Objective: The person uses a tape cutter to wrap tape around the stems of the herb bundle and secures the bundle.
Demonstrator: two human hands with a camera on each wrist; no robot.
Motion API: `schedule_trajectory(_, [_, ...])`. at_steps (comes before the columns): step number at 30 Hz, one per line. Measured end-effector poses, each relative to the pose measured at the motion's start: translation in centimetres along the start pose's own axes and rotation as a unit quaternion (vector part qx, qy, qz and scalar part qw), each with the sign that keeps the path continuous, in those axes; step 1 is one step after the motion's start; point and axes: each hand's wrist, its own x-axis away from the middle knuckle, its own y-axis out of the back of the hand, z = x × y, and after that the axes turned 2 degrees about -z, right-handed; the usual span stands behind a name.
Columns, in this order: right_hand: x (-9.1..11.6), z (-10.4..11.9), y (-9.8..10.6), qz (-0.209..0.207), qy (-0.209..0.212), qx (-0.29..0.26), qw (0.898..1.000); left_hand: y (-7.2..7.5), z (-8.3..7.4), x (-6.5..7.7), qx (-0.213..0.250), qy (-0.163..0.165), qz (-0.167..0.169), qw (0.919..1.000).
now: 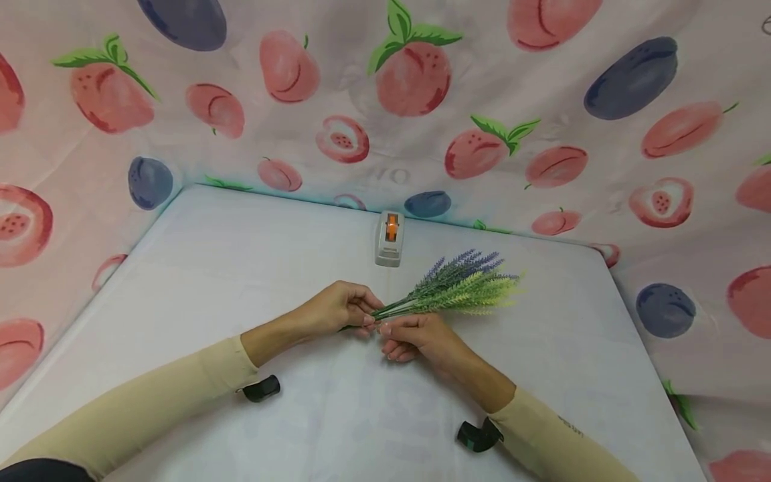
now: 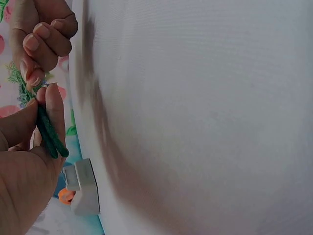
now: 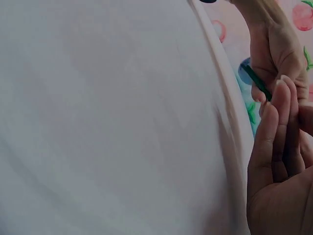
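A bunch of artificial lavender (image 1: 460, 288), purple and yellow-green, points to the right above the white table in the head view. My left hand (image 1: 346, 306) pinches its green stems between thumb and fingers. Their dark green lower ends (image 2: 51, 134) stick out past the left palm in the left wrist view. My right hand (image 1: 420, 340) is just below the stems, thumb and forefinger pinched together close to the left fingertips. A small, clear, tape-like piece shows faintly at the right fingertips; its extent is hard to see. The other right fingers are curled in.
A grey tape dispenser (image 1: 389, 241) with an orange reel stands at the table's back edge, beyond the flowers. Behind the white table (image 1: 271, 248) hangs a fruit-print cloth (image 1: 343, 73), which also lines both sides. Black wrist devices (image 1: 478, 435) sit under the sleeves.
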Motion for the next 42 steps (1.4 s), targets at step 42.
schedule_trajectory(42, [1.0, 3.6, -0.9, -0.184, 0.375, 0.626, 0.659, 0.6, -0.7, -0.5, -0.009, 0.024, -0.006, 0.9997])
